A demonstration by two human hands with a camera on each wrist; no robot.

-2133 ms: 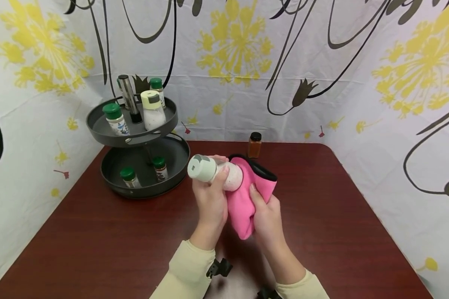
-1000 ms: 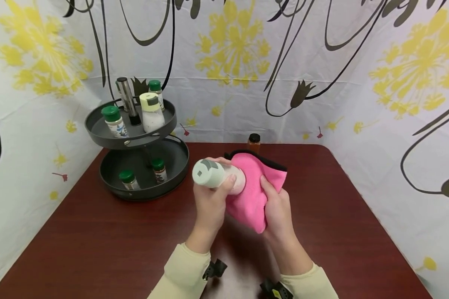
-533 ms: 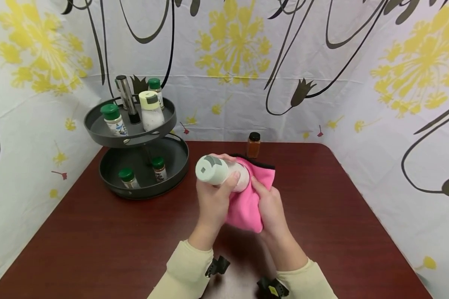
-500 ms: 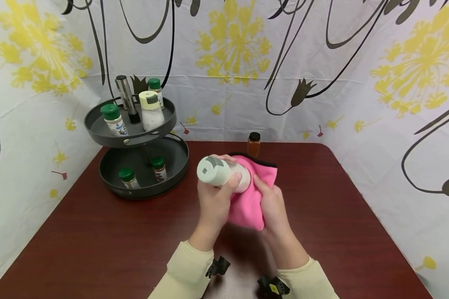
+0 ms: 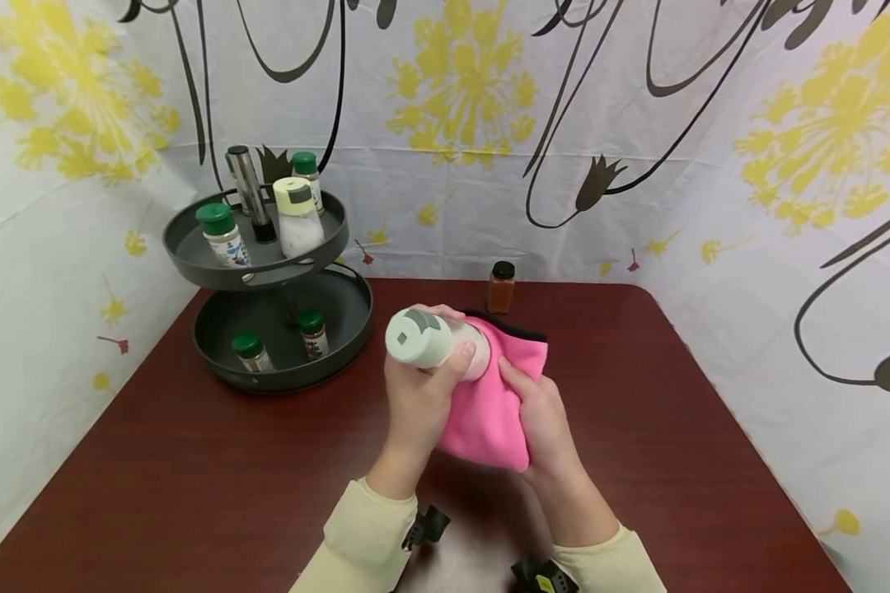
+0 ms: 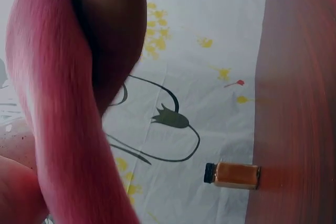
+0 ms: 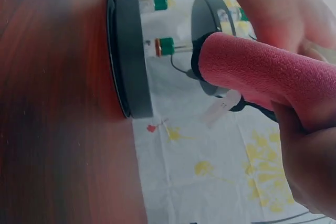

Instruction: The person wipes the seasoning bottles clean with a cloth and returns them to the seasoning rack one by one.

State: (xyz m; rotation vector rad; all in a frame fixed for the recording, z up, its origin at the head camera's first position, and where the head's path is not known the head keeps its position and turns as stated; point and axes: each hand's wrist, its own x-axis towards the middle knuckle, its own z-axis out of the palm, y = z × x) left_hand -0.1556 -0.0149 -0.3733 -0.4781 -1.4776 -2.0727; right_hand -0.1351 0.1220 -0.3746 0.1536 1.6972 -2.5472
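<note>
In the head view my left hand [image 5: 419,403] grips a white shaker bottle [image 5: 473,350] with a pale green cap, tilted with the cap toward the left. A pink cloth [image 5: 489,420] with a black edge is wrapped against the bottle's base and hangs down below it. My right hand [image 5: 545,424] holds this cloth, its thumb pressing it near the bottle. The left wrist view shows the cloth [image 6: 68,98] large in front. From the right wrist, the cloth [image 7: 262,69] runs between both hands, and its black edge faces the rack.
A dark two-tier round rack [image 5: 282,379] stands at the back left with green-capped spice jars, a white shaker [image 5: 300,231] and a metal cylinder [image 5: 248,189]. Behind my hands, a black-capped orange-brown jar [image 5: 500,292] stands on the brown table [image 5: 638,461]. Patterned cloth walls surround the table.
Both hands stay together in about the same place, with small shifts back and forth. The cloth has moved and refolded about the bottle's base, and the bottle's angle has changed slightly.
</note>
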